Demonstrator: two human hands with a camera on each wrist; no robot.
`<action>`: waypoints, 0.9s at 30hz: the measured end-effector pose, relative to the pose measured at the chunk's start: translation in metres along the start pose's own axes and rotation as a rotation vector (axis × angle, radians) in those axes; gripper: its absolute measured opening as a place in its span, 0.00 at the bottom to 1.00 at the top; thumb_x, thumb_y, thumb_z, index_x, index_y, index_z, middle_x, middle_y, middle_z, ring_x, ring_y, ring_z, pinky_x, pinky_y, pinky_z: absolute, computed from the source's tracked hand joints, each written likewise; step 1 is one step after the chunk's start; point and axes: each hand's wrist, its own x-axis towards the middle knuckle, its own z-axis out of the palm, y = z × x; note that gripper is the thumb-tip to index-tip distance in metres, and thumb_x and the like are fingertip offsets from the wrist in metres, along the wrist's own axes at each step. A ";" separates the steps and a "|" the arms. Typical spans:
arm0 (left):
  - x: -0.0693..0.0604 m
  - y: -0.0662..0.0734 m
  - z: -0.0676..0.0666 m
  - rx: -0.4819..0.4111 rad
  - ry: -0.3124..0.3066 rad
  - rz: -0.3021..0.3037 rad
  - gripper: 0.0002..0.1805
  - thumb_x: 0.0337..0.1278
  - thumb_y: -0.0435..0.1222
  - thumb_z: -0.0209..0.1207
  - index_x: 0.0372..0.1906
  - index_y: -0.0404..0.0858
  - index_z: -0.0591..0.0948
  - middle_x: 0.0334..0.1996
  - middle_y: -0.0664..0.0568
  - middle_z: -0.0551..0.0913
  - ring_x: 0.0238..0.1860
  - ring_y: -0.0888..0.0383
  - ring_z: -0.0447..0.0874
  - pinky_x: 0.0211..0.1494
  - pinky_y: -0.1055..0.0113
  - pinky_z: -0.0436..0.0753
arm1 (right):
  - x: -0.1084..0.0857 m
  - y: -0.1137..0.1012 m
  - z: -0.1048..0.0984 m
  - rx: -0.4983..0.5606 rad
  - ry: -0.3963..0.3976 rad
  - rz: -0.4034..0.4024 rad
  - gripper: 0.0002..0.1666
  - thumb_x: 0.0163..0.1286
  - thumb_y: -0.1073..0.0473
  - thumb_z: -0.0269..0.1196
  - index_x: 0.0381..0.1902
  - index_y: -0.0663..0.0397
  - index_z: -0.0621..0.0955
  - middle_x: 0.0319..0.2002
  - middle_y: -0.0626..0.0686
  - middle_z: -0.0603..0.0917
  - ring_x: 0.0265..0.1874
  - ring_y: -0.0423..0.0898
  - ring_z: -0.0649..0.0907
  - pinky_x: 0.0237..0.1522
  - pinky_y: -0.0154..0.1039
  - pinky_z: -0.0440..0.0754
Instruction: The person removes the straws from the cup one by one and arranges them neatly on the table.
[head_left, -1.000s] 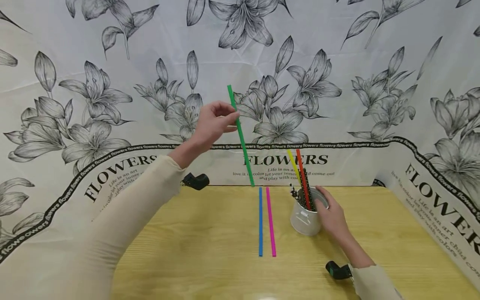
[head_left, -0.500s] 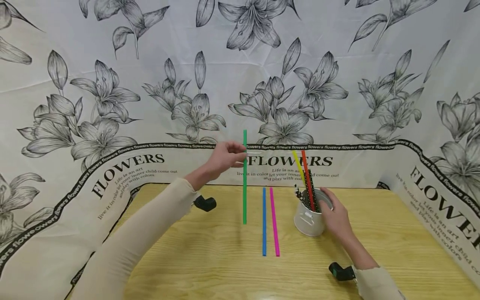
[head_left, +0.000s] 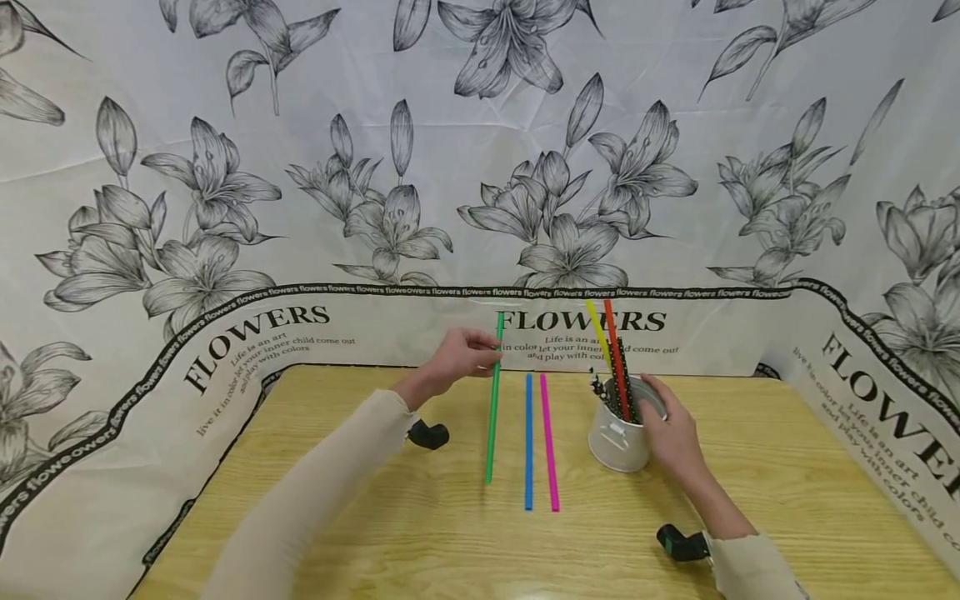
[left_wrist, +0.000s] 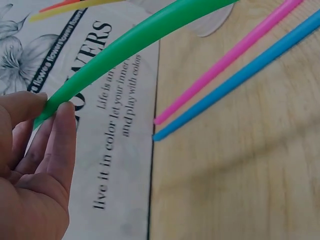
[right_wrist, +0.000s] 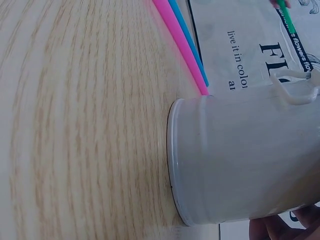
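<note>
Five plain coloured straws can be counted: one green, one blue, one pink, one yellow and one red. The left hand (head_left: 461,358) pinches the single green straw (head_left: 492,417) near its upper end, between thumb and fingers; the straw leans slightly, and whether its lower end touches the tabletop (head_left: 375,533) I cannot tell. To its right, two straws lie side by side on the tabletop: one blue straw (head_left: 528,442) and one pink straw (head_left: 550,442), just apart. Farther right stands one white cup (head_left: 618,454), upright, with one small handle (head_left: 615,432) facing the camera. The right hand (head_left: 678,437) grasps the cup's right side at the rim. Inside lean one yellow straw (head_left: 597,329), one red straw (head_left: 618,367) and several black dotted straws (head_left: 632,400), too bunched to count. Two black gadgets (head_left: 429,434) show, one near each wrist. Behind hangs a flower-printed cloth (head_left: 420,208).
</note>
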 end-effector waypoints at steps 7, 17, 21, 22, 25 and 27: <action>0.000 -0.033 0.008 0.006 -0.012 -0.075 0.16 0.63 0.28 0.60 0.53 0.25 0.78 0.43 0.38 0.83 0.33 0.56 0.84 0.46 0.55 0.84 | 0.002 0.003 0.004 0.016 0.000 -0.005 0.30 0.78 0.54 0.45 0.75 0.47 0.60 0.67 0.70 0.64 0.62 0.69 0.67 0.57 0.67 0.67; 0.002 -0.070 0.023 0.017 -0.015 -0.091 0.18 0.59 0.28 0.63 0.52 0.22 0.78 0.38 0.40 0.84 0.32 0.57 0.84 0.41 0.57 0.85 | -0.002 0.001 0.003 0.007 0.023 -0.012 0.29 0.77 0.55 0.46 0.74 0.49 0.62 0.67 0.70 0.65 0.63 0.69 0.67 0.59 0.66 0.65; 0.005 -0.080 0.025 0.008 0.002 -0.131 0.17 0.58 0.28 0.63 0.51 0.25 0.79 0.37 0.43 0.84 0.32 0.57 0.84 0.41 0.59 0.85 | -0.003 0.000 0.002 0.016 0.024 -0.011 0.29 0.77 0.55 0.45 0.74 0.49 0.62 0.66 0.71 0.66 0.62 0.69 0.67 0.59 0.66 0.66; 0.005 -0.081 0.025 0.011 0.003 -0.136 0.17 0.58 0.28 0.63 0.51 0.25 0.79 0.37 0.43 0.84 0.32 0.57 0.84 0.41 0.59 0.85 | -0.003 0.000 0.002 0.018 0.024 -0.010 0.29 0.77 0.55 0.45 0.74 0.49 0.62 0.66 0.71 0.66 0.62 0.69 0.67 0.59 0.66 0.65; 0.006 -0.086 0.027 0.022 -0.004 -0.144 0.18 0.58 0.28 0.63 0.52 0.26 0.79 0.38 0.44 0.83 0.33 0.57 0.84 0.43 0.58 0.85 | -0.002 0.000 0.002 0.019 0.026 -0.010 0.29 0.77 0.55 0.45 0.74 0.49 0.61 0.66 0.70 0.65 0.62 0.69 0.67 0.59 0.66 0.65; 0.006 -0.088 0.028 0.038 -0.012 -0.141 0.18 0.57 0.27 0.63 0.53 0.26 0.79 0.38 0.44 0.83 0.34 0.57 0.84 0.43 0.58 0.84 | -0.002 0.000 0.002 0.019 0.028 -0.011 0.29 0.77 0.55 0.45 0.74 0.49 0.62 0.67 0.70 0.65 0.63 0.69 0.67 0.59 0.67 0.65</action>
